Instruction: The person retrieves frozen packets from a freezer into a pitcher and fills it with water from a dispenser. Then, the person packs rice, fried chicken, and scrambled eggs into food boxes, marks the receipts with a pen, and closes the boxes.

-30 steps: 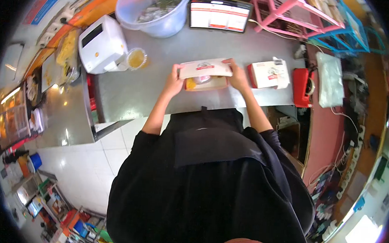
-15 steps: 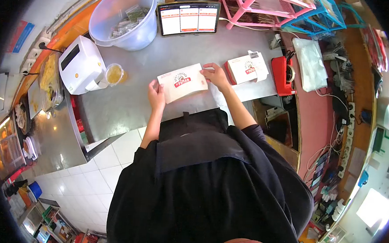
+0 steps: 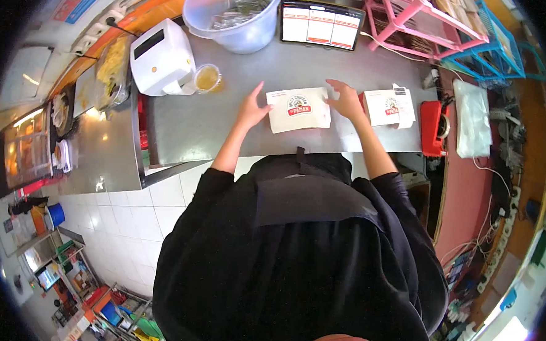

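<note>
A white printed food box (image 3: 299, 124) with a red-and-black logo lies on the metal counter in front of me. My left hand (image 3: 251, 112) is at its left side, fingers spread and pointing away from me, thumb close to the box edge. On the opposite side, my right hand (image 3: 347, 103) is open too, its fingertips and thumb near the upper right corner. Whether either thumb still touches the cardboard, I cannot tell. Just right of my right hand is a second box (image 3: 381, 108) of the same print, with a paper slip over its right part.
Along the back stand a translucent tub (image 3: 243, 39) of small packets, a tablet (image 3: 321, 26) and a pink rack (image 3: 404, 20). A white printer (image 3: 161, 60) and a cup of yellowish liquid (image 3: 207, 78) are left. A red tape dispenser (image 3: 433, 126) and plastic bags (image 3: 473, 116) are right.
My fingers have loosened from the box and spread apart at its sides. The box now lies straighter on the counter. The whole view has shifted, so surroundings appear further right.
</note>
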Demonstrator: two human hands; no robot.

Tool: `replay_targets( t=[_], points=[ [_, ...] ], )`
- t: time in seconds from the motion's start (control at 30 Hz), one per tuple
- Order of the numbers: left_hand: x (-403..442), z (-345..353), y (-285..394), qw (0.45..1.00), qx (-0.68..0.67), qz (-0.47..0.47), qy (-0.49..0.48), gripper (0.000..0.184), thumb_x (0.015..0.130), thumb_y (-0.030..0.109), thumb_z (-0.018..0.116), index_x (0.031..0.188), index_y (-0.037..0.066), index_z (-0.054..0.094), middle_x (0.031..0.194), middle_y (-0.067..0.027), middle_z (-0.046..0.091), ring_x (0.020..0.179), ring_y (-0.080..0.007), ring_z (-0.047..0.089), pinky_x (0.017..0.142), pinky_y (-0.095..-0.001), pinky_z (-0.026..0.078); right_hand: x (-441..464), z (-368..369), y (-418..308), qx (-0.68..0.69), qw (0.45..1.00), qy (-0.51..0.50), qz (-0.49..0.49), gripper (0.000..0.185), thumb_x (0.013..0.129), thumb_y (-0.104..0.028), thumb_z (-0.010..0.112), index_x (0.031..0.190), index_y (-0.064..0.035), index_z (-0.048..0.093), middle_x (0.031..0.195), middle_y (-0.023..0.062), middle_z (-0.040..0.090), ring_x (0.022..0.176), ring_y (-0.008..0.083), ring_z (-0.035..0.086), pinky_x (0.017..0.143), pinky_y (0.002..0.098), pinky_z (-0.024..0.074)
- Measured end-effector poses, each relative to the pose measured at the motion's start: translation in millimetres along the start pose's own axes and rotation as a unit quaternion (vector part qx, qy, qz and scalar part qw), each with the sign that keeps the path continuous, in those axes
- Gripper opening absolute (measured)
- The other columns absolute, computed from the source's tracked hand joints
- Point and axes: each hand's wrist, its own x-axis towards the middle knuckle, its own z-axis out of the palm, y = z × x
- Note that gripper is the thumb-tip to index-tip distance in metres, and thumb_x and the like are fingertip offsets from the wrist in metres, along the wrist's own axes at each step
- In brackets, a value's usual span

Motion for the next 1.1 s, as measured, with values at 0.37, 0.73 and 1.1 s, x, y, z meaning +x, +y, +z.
replay_targets(
  t=[0.37,0.73,1.1],
  points=[
    [23,-2,86,0.868,0.336,0.182,-0.316,0.127,0.043,0.045,0.084,0.14,-0.007,0.021,0.141,-0.0261,0.032,0.132,-0.0342,0.033,0.111,-0.041,0.028,6,-22,-74,-0.297,0.884,-0.322,-0.165,0.106,0.05,-0.029,0.086,0.139,-0.0148,0.032,0.141,0.0174,0.035,0.13,0.0347,0.035,0.103,0.0424,0.0395],
    [15,7,79,0.85,0.384,0.188,-0.308,0.126,0.047,0.04,0.084,0.141,-0.008,0.015,0.144,-0.0289,0.025,0.133,-0.038,0.03,0.11,-0.0448,0.029,-5,-11,-60,-0.348,0.88,-0.26,-0.189,0.102,0.053,-0.036,0.085,0.14,-0.023,0.033,0.144,0.016,0.033,0.131,0.034,0.036,0.104,0.0425,0.0397],
    [12,-4,68,0.86,0.304,0.188,-0.365,0.13,0.052,0.045,0.079,0.144,-0.005,0.001,0.15,-0.029,0.005,0.14,-0.0385,0.011,0.114,-0.0517,0.016,-81,8,-84,-0.052,0.994,0.016,-0.099,0.024,0.074,-0.018,0.072,0.092,-0.0032,0.064,0.092,0.0131,0.065,0.087,0.0252,0.062,0.073,0.0373,0.0485]
  ],
)
